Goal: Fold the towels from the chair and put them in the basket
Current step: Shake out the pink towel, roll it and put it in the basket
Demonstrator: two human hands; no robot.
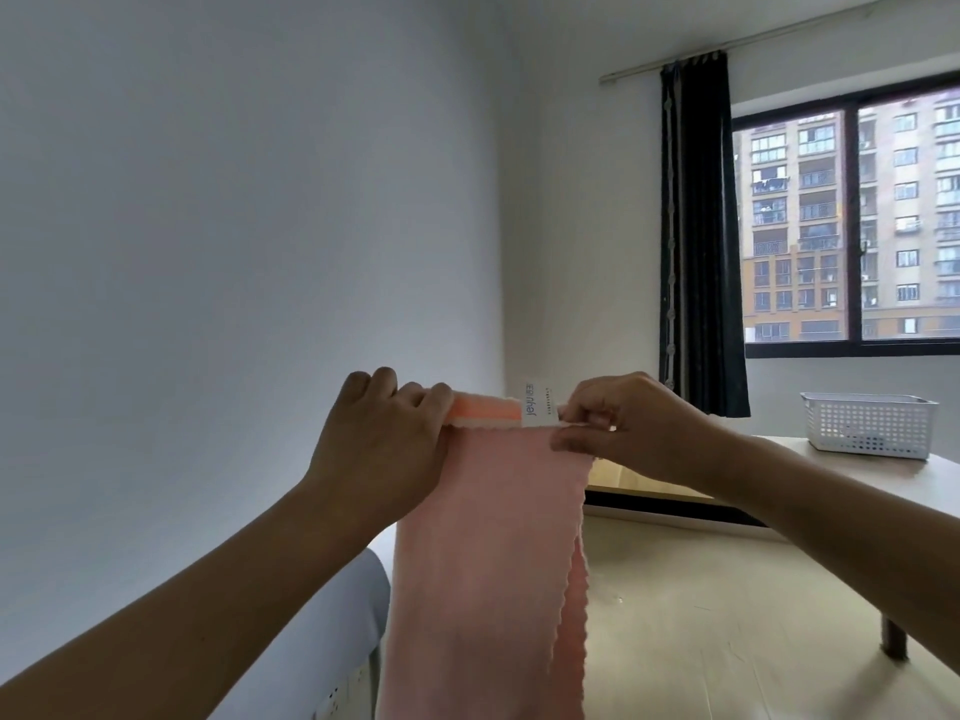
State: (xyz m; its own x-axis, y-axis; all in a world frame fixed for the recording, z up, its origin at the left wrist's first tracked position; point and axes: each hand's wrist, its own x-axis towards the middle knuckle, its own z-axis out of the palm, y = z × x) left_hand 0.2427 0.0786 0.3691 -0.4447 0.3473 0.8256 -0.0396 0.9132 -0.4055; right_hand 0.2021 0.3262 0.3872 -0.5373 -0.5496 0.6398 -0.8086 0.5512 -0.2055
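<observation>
A pink towel (483, 563) hangs down in front of me, doubled lengthwise, with a white label at its top edge. My left hand (384, 433) grips the top left corner with curled fingers. My right hand (618, 423) pinches the top right corner beside the label. Both hands hold the towel up at about chest height. A white perforated basket (867, 426) stands on the table at the right, well apart from the towel. The chair is mostly out of view.
A light wooden table (727, 589) stretches to the right, with a dark leg at its near right. A pale grey rounded object (363, 605) sits low behind the towel's left side. A dark curtain (701, 241) and a window are behind.
</observation>
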